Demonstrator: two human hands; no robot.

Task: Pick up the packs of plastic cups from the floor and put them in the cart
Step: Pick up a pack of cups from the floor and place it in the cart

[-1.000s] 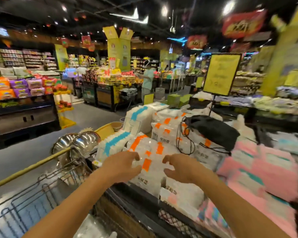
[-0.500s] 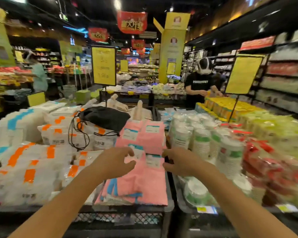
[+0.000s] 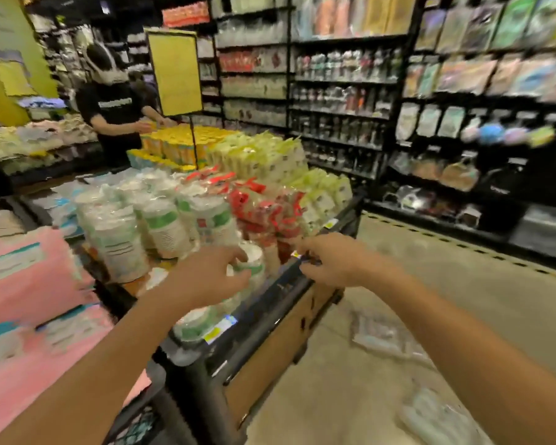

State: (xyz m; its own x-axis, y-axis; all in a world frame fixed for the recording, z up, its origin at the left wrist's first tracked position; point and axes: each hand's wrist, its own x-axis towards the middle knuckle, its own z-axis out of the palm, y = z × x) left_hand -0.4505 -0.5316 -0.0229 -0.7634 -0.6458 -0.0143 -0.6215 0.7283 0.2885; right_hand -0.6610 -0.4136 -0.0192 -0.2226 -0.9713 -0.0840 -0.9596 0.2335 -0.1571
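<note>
Two clear packs of plastic cups lie on the beige floor to my right, one (image 3: pixel 379 335) close to the display's corner and one (image 3: pixel 437 415) nearer to me; both are blurred. My left hand (image 3: pixel 206 277) hovers over the front edge of the display, fingers loosely curled and holding nothing. My right hand (image 3: pixel 331 261) is stretched forward beside it, past the display's corner, also holding nothing. Both hands are well above the floor packs. The cart is out of view.
A low display table (image 3: pixel 270 319) in front of me carries green-labelled cup packs (image 3: pixel 161 226), red packs (image 3: pixel 267 210) and pink packs (image 3: pixel 29 284). A person in a black shirt (image 3: pixel 113 114) stands behind it. Tall shelves (image 3: pixel 463 123) line the aisle's right side.
My view has swung right, from the cart and white packs past the pink packs to the display's corner and the aisle floor. Both hands stay out in front, holding nothing.
</note>
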